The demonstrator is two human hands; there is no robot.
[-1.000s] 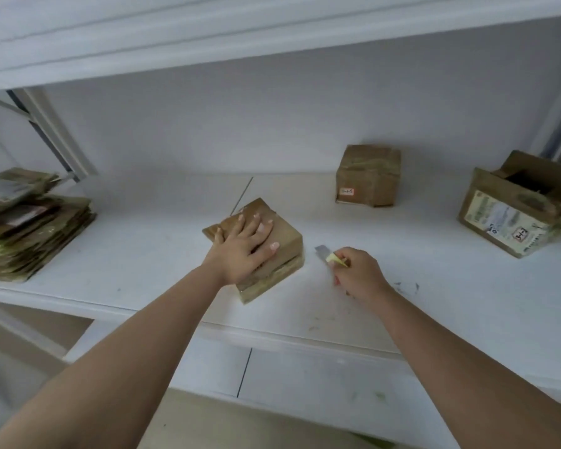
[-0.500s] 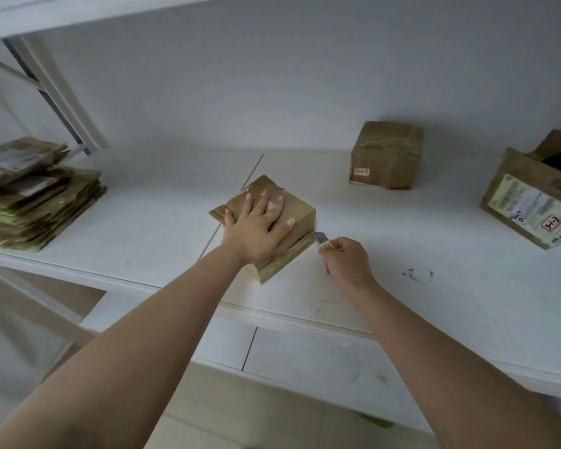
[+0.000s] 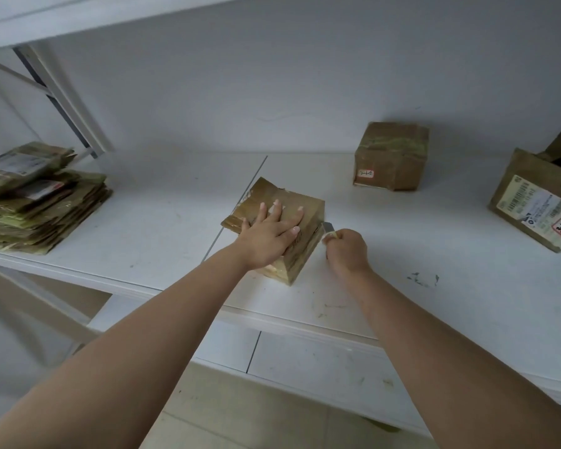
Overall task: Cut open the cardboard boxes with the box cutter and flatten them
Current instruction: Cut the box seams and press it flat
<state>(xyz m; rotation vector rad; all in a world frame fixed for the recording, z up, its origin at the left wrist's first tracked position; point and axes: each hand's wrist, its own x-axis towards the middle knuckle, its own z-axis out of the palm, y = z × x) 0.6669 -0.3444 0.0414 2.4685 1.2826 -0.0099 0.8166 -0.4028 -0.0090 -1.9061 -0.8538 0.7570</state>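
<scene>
**Blade at the right edge of the pinned box**

The small cardboard box (image 3: 274, 233) sits turned like a diamond on the white shelf (image 3: 434, 241), near its front edge, with one corner pointing at the person. Everything else lies around that box. The left hand (image 3: 269, 236) lies flat on top of it, fingers straight and spread, pressing down and holding it in place. The right hand (image 3: 347, 251) is just to the right of the box, fist curled tight round the box cutter (image 3: 329, 230), so that only a yellow bit of handle and the short grey blade show past the knuckles. The blade tip touches, or all but touches, the box's right-hand upper edge near its far right corner; I cannot tell whether it has bitten in yet.

That edge runs from the far right corner toward the near corner, slanting back toward the person, so I judge the cut will be a pull along it toward the body, with the right hand already on the proper side.

Well to the left of the box lies a stack of flattened boxes (image 3: 36, 202). Behind and to the right stands a taped box (image 3: 391, 157), and farther right an opened box with a label (image 3: 538, 202).
</scene>
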